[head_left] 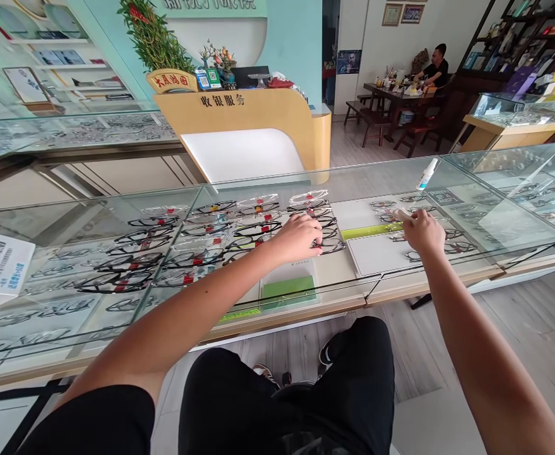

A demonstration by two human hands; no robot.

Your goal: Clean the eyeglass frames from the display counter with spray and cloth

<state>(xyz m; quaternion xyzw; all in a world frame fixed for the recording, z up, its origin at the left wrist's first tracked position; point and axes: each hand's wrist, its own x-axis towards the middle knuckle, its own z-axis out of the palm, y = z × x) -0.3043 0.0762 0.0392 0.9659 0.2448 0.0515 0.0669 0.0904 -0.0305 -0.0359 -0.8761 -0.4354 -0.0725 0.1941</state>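
Observation:
Several rows of eyeglasses with red tags, among them a dark pair (117, 282), lie on the glass counter (353, 183). My left hand (300, 237) is over the right-hand column of glasses, its fingers curled down at a dark frame; what its fingertips hold is partly hidden. In my right hand (423, 232) a small white cloth or tissue (404, 215) is pinched above the glass, to the right of the rows. A white spray bottle (427, 175) stands beyond my right hand, near the counter's far edge.
A white and blue box (1, 262) is at the counter's left end. Behind the counter stands a wooden cashier desk (239, 110). At the back right a person (435, 68) sits at a dark table (395, 95). More frames lie inside the display case.

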